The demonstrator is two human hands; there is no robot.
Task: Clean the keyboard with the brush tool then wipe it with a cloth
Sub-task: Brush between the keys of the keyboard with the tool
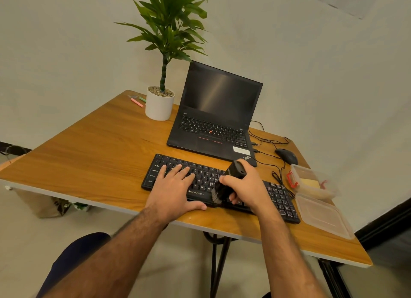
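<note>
Left hand (175,186) flat, fingers spread on left keys of black Zebronics keyboard (200,180), lower centre of frame. Right hand (246,186) grips black brush tool (230,180), bristles apparently touching keyboard's front edge. Plastic container (311,182) at right, possibly holding cloth.

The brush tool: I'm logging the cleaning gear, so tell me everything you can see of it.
The brush tool is a chunky black block, plastic by its look, with dark bristles at its lower end. The right hand grips it, tilted, bristles down on the near edge of the black keyboard beside the Zebronics label. Fingers hide much of its body, so further parts cannot be made out.
</note>
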